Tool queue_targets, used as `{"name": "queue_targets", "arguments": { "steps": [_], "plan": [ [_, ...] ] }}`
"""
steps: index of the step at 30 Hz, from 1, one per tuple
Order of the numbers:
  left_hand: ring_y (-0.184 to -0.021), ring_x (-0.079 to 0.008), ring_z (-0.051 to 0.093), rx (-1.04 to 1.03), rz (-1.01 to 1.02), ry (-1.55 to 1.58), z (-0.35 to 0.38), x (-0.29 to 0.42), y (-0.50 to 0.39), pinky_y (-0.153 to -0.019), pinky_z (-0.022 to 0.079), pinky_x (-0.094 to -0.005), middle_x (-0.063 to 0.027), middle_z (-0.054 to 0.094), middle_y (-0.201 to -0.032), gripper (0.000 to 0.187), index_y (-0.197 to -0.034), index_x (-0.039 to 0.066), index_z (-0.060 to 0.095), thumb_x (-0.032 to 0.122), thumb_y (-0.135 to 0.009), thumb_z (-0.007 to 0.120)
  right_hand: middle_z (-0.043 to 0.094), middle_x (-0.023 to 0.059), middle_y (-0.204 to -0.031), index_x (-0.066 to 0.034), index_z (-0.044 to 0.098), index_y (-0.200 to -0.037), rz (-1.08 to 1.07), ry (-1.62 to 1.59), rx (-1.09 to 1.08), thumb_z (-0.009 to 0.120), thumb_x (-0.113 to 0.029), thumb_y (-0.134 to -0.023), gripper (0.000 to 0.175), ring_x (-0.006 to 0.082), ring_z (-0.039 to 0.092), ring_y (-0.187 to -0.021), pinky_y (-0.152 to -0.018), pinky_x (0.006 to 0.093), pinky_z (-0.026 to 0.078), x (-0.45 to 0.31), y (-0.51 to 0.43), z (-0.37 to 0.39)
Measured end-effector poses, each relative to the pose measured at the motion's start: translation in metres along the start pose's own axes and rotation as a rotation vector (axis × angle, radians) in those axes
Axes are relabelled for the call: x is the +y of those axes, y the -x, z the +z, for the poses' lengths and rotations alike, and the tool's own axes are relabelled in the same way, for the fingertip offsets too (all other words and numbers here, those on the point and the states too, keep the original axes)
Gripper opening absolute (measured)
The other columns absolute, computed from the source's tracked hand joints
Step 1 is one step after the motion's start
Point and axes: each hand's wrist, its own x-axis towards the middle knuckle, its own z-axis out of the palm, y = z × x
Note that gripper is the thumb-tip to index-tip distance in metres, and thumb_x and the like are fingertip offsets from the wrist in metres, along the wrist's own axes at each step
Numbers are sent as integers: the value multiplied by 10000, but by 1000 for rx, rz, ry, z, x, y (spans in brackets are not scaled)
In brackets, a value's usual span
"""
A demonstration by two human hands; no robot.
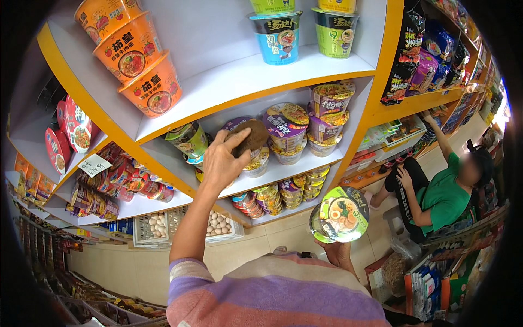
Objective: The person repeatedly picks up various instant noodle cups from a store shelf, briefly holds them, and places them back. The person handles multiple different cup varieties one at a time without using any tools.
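Observation:
My left hand reaches into the middle shelf, gripping a dark brown cloth or pad; its exact kind is unclear. The cloth covers part of a purple-lidded instant noodle cup standing there. Beside it are stacked purple noodle cups, and a green and black cup leans at the left. Low in front of my body, my right hand supports a green instant noodle cup from beneath, its printed lid facing up. Most of the fingers are hidden under that cup.
Orange noodle cups and a blue cup stand on the upper shelf. Plastic crates of eggs sit on the floor below. To the right, a person in a green shirt sits low, reaching toward another shelf.

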Motion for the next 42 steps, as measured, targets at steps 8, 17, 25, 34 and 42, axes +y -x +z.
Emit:
{"name": "queue_targets", "arguments": {
  "steps": [8,17,25,34,42],
  "plan": [
    [-923,-400,579,103,-52,-280,52,-41,-34,-753,499,-434,-209,565,-1067,442,-1140,201,620,244,-701,653,536,43,-1222,-163,437,-1276,-19,-53,-44,489,-525,-847,564,231,551,-1062,-788,420,517,0,9,8],
    [-1007,-421,498,81,34,-570,64,-29,-26,-822,447,-461,-195,464,-1222,465,-1168,177,597,314,-732,686,542,33,-1212,-166,449,-1265,-56,-13,17,517,-544,-819,588,224,559,-1045,-778,418,515,3,15,6],
    [-1182,-369,416,-220,282,379,59,24,58,-933,388,-417,-226,442,-1255,570,-1202,33,541,171,-689,744,531,60,-1226,-127,461,-1245,-48,7,103,431,-454,-885,487,235,531,-1076,-822,454,459,4,5,8],
    [-1272,-365,320,-560,107,741,104,50,104,-1048,286,-421,-274,266,-1368,1296,-1399,-28,-35,327,-531,859,518,78,-1186,-117,443,-1217,33,-54,114,551,-366,-785,511,238,501,-1059,-824,411,449,-3,-1,29],
    [-1230,-343,384,-567,89,674,124,55,106,-1013,339,-388,-263,332,-1322,1279,-1372,-53,-55,285,-538,853,529,80,-1149,-113,450,-1187,71,-58,47,563,-372,-775,500,231,504,-1018,-843,407,436,-6,-9,35]
  ]
}}
